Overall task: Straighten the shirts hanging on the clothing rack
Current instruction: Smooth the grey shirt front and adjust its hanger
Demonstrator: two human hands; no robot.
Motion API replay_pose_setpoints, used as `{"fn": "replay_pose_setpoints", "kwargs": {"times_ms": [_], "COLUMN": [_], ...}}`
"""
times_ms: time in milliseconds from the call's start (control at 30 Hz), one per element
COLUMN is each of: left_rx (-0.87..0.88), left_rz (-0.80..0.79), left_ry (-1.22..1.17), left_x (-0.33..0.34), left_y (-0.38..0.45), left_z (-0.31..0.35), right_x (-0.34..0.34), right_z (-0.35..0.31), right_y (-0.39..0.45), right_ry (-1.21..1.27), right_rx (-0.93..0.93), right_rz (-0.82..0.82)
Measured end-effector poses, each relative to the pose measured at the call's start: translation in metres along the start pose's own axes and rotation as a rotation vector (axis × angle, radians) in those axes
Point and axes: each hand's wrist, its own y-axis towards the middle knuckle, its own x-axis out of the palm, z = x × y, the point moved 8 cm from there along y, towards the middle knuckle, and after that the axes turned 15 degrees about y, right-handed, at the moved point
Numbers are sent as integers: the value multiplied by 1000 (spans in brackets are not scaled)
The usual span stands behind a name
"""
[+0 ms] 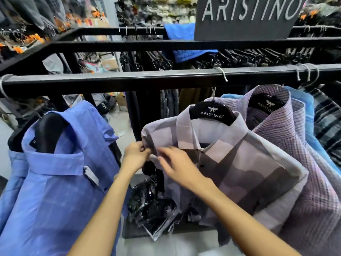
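A grey and lilac checked shirt [245, 163] hangs on a black hanger [212, 112] from the black rack rail [129, 83]. My left hand [135, 156] pinches the shirt's left shoulder edge. My right hand [177, 163] lies on the shirt front just beside it, fingers curled over the fabric near the collar. A blue shirt [60, 182] hangs to the left on its own hanger. A purple striped shirt [287, 130] hangs right behind the checked one, with a light blue shirt [308, 111] further right.
A crumpled black plastic bag [153, 206] hangs below the hands. A dark checked shirt [330, 122] is at the far right. Behind the rail, dark trousers [147, 61] hang on a second rail under a black brand sign [247, 17]. A blue cloth [184, 41] drapes over that rail.
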Motion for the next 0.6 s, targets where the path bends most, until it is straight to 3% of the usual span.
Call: {"fn": "replay_pose_setpoints", "kwargs": {"times_ms": [200,400,600], "left_rx": [-1,-141,-240], "left_rz": [20,26,33], "left_ry": [-175,-501,-582], "left_x": [4,29,56], "left_y": [-38,-62,-84], "left_z": [-39,-79,-96], "right_x": [65,102,121], "right_z": [14,24,31], "right_y": [4,-1,-13], "right_ry": [50,96,35], "right_rx": [78,184,220], "right_rz": [-89,-152,-278]}}
